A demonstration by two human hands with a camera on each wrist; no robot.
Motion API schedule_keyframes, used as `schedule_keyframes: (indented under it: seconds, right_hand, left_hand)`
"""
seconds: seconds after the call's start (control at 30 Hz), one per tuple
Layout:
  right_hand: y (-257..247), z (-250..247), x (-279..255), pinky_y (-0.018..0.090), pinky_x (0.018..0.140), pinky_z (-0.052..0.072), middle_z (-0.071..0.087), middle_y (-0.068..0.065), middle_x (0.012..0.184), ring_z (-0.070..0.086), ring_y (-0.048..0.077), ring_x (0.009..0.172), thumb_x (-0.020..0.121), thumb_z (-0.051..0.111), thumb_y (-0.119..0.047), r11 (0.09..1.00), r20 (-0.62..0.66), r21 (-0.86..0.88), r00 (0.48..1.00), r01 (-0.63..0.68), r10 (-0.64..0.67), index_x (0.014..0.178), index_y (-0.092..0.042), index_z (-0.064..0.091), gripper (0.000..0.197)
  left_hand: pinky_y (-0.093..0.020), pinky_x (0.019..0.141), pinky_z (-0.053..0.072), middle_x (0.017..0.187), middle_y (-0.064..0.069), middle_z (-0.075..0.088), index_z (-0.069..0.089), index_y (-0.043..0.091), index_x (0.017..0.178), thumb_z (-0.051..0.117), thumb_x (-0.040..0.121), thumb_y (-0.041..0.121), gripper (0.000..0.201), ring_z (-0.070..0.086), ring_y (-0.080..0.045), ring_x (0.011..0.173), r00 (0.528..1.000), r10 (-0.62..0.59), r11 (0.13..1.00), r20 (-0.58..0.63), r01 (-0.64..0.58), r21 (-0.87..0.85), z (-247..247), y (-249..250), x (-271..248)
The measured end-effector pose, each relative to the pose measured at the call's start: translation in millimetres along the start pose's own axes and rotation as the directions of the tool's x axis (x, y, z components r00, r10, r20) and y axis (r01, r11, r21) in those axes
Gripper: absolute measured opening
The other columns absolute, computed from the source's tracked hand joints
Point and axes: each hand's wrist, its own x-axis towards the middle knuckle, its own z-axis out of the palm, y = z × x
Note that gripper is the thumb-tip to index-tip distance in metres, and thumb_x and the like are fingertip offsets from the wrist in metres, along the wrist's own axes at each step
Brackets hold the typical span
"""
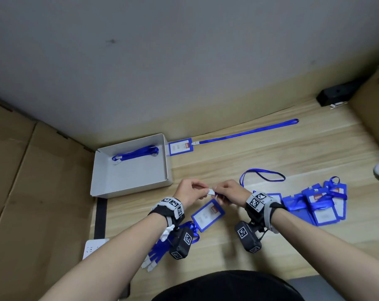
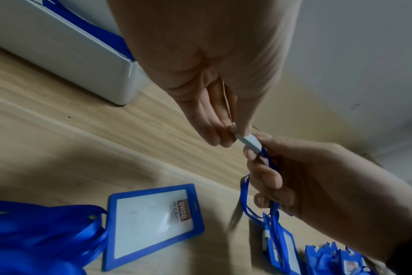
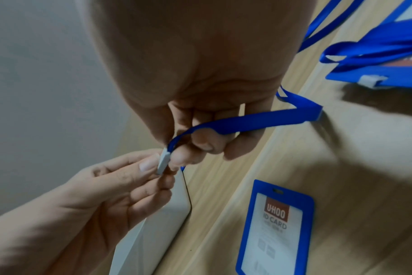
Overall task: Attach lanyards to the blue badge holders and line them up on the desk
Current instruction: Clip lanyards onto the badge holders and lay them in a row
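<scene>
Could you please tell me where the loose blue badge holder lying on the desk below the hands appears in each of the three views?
Head: the loose badge holder lies tilted, lower centre, between the wrists.
Left wrist: bottom centre, flat on the desk beside a heap of blue ribbon.
Right wrist: lower right, red label toward the top.
Shared landmark: the white clip pinched by both hands above it.

Left hand (image 1: 189, 191) and right hand (image 1: 229, 192) raised, fingertips meeting; each grip pinched, forearms angled inward.
</scene>
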Motion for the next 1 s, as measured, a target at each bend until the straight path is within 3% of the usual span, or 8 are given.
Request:
schedule_keyframes:
  seconds: [0.13, 0.23, 0.43, 0.63, 0.77, 1.0]
  right_hand:
    - [-1.9, -0.5, -4.7, 0.022, 0.042, 0.029, 0.059, 0.003, 0.051, 0.039, 0.013, 0.041, 0.1, 0.05, -0.016, 0.999, 0.012, 0.045, 1.0, -0.026, 0.026, 0.076, -0.008, 0.061, 0.028]
    - [-3.4, -3.0, -6.7, 0.024, 0.042, 0.026, 0.057, 0.005, 0.051, 0.034, 0.012, 0.039, 0.103, 0.042, -0.024, 0.998, 0.019, 0.021, 0.998, -0.06, 0.059, 0.084, -0.007, 0.069, 0.037]
    - [-10.3, -2.8, -7.2, 0.022, 0.042, 0.02, 0.042, 0.001, 0.048, 0.031, 0.01, 0.04, 0.104, 0.041, -0.028, 0.997, 0.008, 0.027, 0.998, -0.066, 0.066, 0.079, -0.009, 0.067, 0.041]
    - [-14.8, -5.7, -5.0, 0.023, 0.043, 0.019, 0.038, -0.001, 0.05, 0.029, 0.011, 0.045, 0.096, 0.058, -0.027, 0.994, -0.024, 0.095, 0.998, -0.051, 0.054, 0.082, -0.011, 0.069, 0.024]
    - [-20.0, -4.6, -4.0, 0.025, 0.044, 0.016, 0.031, -0.002, 0.049, 0.023, 0.012, 0.045, 0.098, 0.05, -0.045, 0.992, -0.03, 0.106, 0.997, -0.063, 0.067, 0.082, -0.008, 0.071, 0.045]
    - [-19.1, -3.3, -5.4, 0.024, 0.043, 0.019, 0.038, -0.002, 0.048, 0.028, 0.011, 0.044, 0.098, 0.054, -0.039, 0.996, -0.003, 0.083, 0.999, -0.032, 0.033, 0.079, -0.01, 0.071, 0.039]
  left_hand:
    - [-0.022, 0.07, 0.057, 0.075, -0.007, 0.07, 0.072, -0.001, 0.091, 0.076, 0.081, 0.0, 0.01, 0.065, -0.011, 0.066, 0.999, 0.038, 0.998, -0.004, -0.038, 0.04, -3.7, 5.2, 0.6]
    - [-0.015, 0.063, 0.053, 0.073, -0.005, 0.069, 0.072, 0.0, 0.091, 0.075, 0.082, 0.0, 0.01, 0.064, -0.005, 0.061, 0.997, 0.081, 0.996, -0.017, -0.08, 0.047, -5.1, 9.7, 2.0]
    - [-0.015, 0.064, 0.053, 0.078, -0.006, 0.07, 0.072, 0.005, 0.091, 0.076, 0.081, 0.001, 0.012, 0.063, -0.003, 0.062, 0.994, 0.102, 0.994, -0.027, -0.101, 0.041, -7.0, 13.3, 2.8]
    - [-0.013, 0.065, 0.052, 0.079, 0.0, 0.071, 0.072, 0.01, 0.089, 0.078, 0.079, 0.0, 0.016, 0.066, -0.002, 0.067, 0.994, 0.108, 0.993, -0.021, -0.106, 0.057, -13.7, 14.2, -1.1]
    - [-0.013, 0.07, 0.053, 0.085, -0.002, 0.071, 0.072, 0.009, 0.092, 0.078, 0.078, -0.001, 0.018, 0.066, -0.008, 0.075, 0.994, 0.113, 0.99, -0.014, -0.111, 0.087, -14.2, 14.5, -2.7]
    - [-0.015, 0.071, 0.054, 0.091, -0.01, 0.075, 0.074, 0.003, 0.094, 0.078, 0.078, 0.0, 0.017, 0.069, -0.009, 0.079, 0.993, 0.117, 0.987, -0.013, -0.115, 0.114, -12.3, 13.9, -3.4]
